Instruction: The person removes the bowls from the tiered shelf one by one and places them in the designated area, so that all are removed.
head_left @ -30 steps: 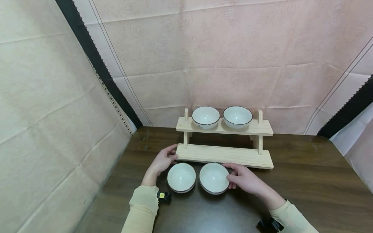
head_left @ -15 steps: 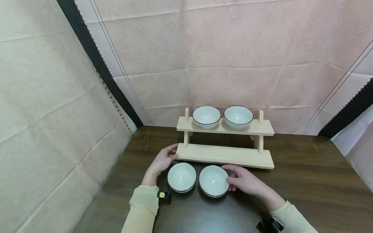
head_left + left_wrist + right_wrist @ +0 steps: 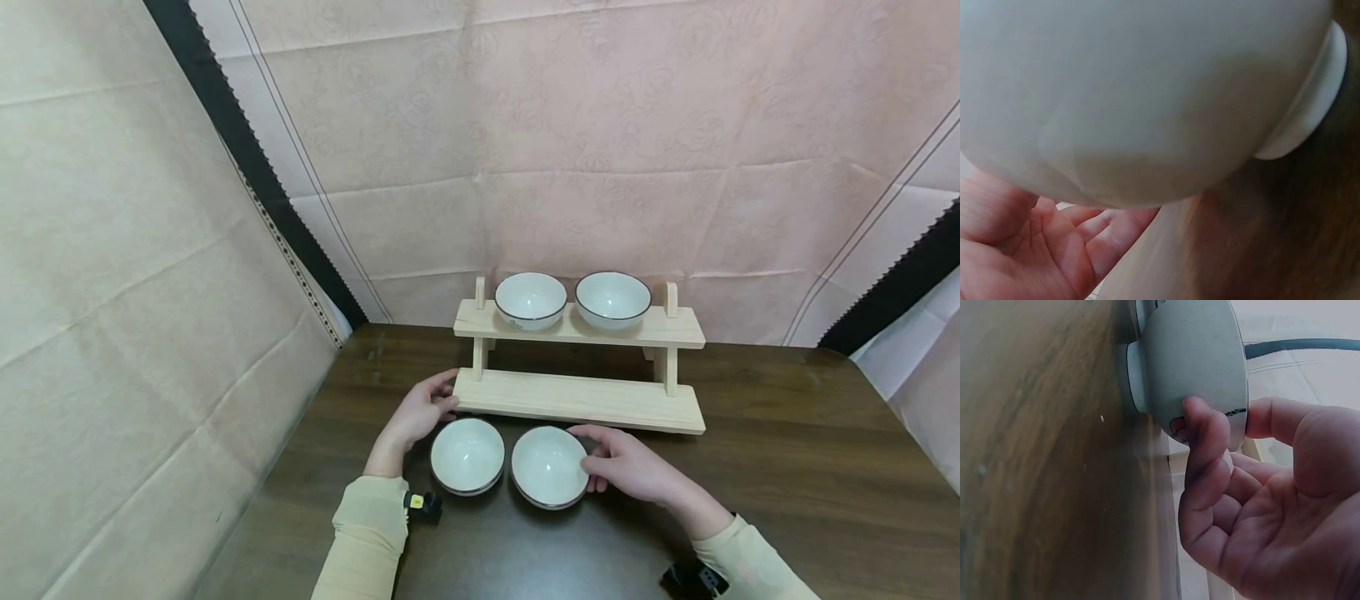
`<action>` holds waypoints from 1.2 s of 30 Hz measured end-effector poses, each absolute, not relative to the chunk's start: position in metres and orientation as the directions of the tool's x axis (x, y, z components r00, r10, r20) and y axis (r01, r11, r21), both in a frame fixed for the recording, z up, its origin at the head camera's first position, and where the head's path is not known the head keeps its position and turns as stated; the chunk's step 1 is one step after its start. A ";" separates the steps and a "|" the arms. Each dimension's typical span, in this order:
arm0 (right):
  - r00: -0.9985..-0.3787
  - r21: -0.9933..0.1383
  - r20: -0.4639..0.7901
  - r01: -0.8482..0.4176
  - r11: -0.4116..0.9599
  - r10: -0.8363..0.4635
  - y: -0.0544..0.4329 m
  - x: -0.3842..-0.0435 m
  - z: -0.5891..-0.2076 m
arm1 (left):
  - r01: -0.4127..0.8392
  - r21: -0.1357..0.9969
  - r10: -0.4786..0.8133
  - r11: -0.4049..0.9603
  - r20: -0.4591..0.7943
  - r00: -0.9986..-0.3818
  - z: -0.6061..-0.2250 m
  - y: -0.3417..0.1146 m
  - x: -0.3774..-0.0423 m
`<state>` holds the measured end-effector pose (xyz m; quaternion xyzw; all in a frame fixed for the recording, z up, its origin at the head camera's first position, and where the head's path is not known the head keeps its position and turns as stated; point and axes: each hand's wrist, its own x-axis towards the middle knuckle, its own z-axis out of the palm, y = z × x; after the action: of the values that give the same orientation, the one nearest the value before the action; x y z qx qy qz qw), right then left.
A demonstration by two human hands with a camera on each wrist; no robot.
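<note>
A two-tier wooden rack (image 3: pixel 577 400) stands on the table. My left hand (image 3: pixel 417 417) holds the left end of its lower shelf, thumb at the front corner and fingers toward the back. In front of the rack sit two white dark-rimmed bowls, a left bowl (image 3: pixel 467 456) and a right bowl (image 3: pixel 550 467). My right hand (image 3: pixel 630 467) grips the right bowl at its right side, thumb near the rim. The right wrist view shows a curled finger (image 3: pixel 1207 444) against this bowl's outer wall. In the left wrist view a bowl (image 3: pixel 1147 106) hides part of my left hand.
Two more white bowls stand on the upper shelf, one on the left (image 3: pixel 530 301) and one on the right (image 3: pixel 612 300). The dark wood table (image 3: pixel 780 433) reaches back to a pale cloth backdrop (image 3: pixel 600 150). A cloth hangs at the left (image 3: pixel 150 292).
The right bowl has slid slightly toward me with my right hand, mostly in the first half second. My left hand and the rack keep their places.
</note>
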<state>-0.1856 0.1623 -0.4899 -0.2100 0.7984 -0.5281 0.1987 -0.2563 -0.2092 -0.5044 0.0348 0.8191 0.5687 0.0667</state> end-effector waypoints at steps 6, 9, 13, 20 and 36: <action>-0.827 -0.915 -0.095 -0.146 0.376 -0.554 0.163 -0.185 -0.489 | -0.014 0.935 0.135 0.353 -0.066 -0.989 -0.504 -0.209 -0.255; -0.821 -0.914 -0.099 -0.148 0.377 -0.563 0.164 -0.185 -0.489 | -0.018 0.936 0.131 0.352 -0.068 -0.989 -0.503 -0.209 -0.255; -0.810 -0.917 -0.101 -0.149 0.370 -0.578 0.166 -0.185 -0.488 | -0.021 0.935 0.127 0.355 -0.070 -0.989 -0.502 -0.209 -0.255; -0.794 -0.903 -0.115 -0.167 0.397 -0.597 0.169 -0.185 -0.485 | -0.012 0.934 0.130 0.357 -0.063 -0.989 -0.504 -0.209 -0.255; -0.810 -0.902 -0.088 -0.182 0.391 -0.580 0.175 -0.187 -0.484 | -0.008 0.932 0.131 0.362 -0.059 -0.990 -0.505 -0.208 -0.256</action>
<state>-0.1866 0.1752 -0.4840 -0.2351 0.8100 -0.4990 0.1991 -0.2557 -0.2083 -0.5049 0.0376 0.8229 0.5636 0.0616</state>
